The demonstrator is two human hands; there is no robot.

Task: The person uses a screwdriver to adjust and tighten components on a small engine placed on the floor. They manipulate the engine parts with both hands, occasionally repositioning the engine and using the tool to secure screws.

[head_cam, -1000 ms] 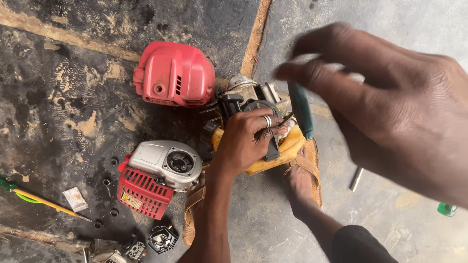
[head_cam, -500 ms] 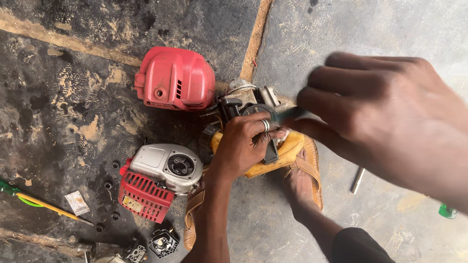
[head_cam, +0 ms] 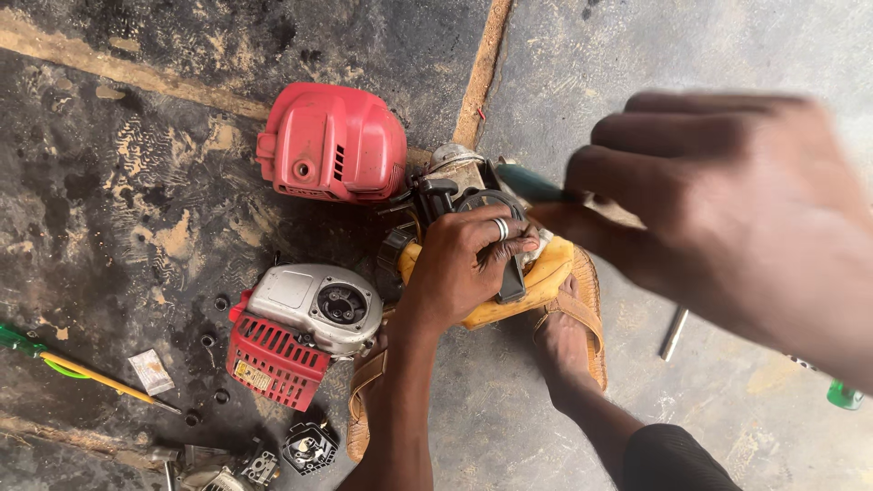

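Left hand [head_cam: 468,264] is clamped down over the small engine block [head_cam: 473,195] at the centre of the floor, fingers wrapped tight and pinning it against the yellow part [head_cam: 546,273] by the sandalled foot [head_cam: 568,318]. The right hand [head_cam: 727,218], blurred at three o'clock, pinches a green-handled tool [head_cam: 532,186] with its tip at the block. This looks like a fastener being worked; the tip needs seating squarely with the block held firm.

Red cover [head_cam: 332,143], yellow tank [head_cam: 546,273]
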